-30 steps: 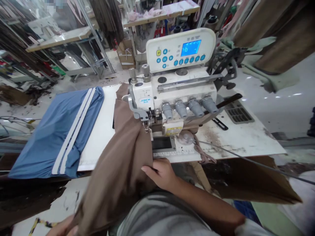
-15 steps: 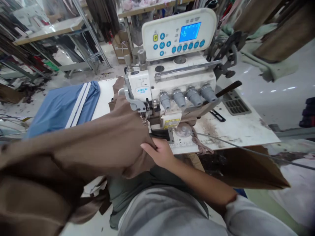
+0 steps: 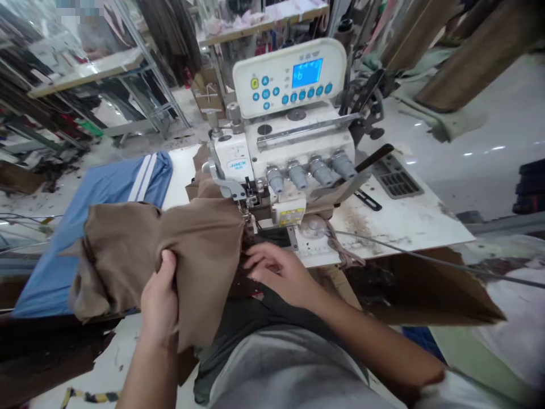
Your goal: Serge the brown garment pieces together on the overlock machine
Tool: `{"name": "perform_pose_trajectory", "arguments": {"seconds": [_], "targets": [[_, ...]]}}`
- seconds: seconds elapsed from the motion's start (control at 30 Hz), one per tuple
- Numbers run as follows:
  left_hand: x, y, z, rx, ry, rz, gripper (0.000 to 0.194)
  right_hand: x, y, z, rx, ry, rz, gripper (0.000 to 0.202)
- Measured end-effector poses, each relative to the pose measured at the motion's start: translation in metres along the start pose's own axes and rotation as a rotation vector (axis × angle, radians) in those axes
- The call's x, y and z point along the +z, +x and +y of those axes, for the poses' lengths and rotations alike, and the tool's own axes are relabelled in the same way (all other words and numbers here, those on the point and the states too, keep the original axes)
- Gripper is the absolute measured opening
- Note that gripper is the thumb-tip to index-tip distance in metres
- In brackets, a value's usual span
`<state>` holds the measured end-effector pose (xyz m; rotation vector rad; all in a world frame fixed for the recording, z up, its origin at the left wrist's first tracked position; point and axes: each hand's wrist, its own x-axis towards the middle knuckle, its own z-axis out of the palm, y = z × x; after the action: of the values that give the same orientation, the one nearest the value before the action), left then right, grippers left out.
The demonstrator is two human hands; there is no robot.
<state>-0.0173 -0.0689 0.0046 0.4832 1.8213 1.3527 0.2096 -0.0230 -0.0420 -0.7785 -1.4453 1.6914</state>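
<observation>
A length of brown fabric hangs over the front of the white overlock sewing machine. Its far end runs under the presser foot. My left hand grips the fabric, thumb on top and the other fingers hidden beneath. Just right of the fabric's edge, in front of the needle area, is my right hand. Its fingers are loosely curled and apart, with nothing seen in them. Behind the fabric, a blue cover with white stripes lies at the left of the machine table.
A grey cable crosses the table's front right, beside a black slotted tray. Below the table edge hangs a brown cardboard flap. Fabric rolls stand at the back right. A person sits at another bench, back left.
My left hand has come into view with the fabric, whose left part is now gathered over the blue cover. My right hand has let go of the fabric edge.
</observation>
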Motion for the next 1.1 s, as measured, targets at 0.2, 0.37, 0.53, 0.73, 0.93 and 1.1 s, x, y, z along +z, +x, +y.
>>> {"name": "perform_pose_trajectory", "arguments": {"seconds": [0.2, 0.37, 0.53, 0.73, 0.93, 1.1], "targets": [[-0.001, 0.019, 0.005, 0.413, 0.136, -0.172, 0.058, 0.023, 0.025, 0.02, -0.021, -0.066, 0.149, 0.048], [0.002, 0.022, 0.001, 1.213, 0.579, -0.005, 0.036, 0.017, 0.016, 0.03, -0.21, -0.295, 0.385, 0.036], [0.029, 0.012, 0.008, 1.572, 0.884, -0.477, 0.053, 0.011, 0.009, 0.029, -0.141, -0.319, 0.19, 0.05], [0.058, 0.014, 0.01, 1.565, 1.079, -0.237, 0.049, 0.012, 0.007, 0.037, -0.087, -0.192, 0.205, 0.05], [0.05, 0.027, 0.004, 1.401, 0.9, -0.255, 0.035, 0.011, 0.028, 0.025, -0.063, -0.12, 0.281, 0.052], [0.053, 0.033, 0.012, 1.222, 0.824, -0.275, 0.034, 0.008, 0.02, 0.026, -0.036, -0.033, 0.286, 0.053]]}}
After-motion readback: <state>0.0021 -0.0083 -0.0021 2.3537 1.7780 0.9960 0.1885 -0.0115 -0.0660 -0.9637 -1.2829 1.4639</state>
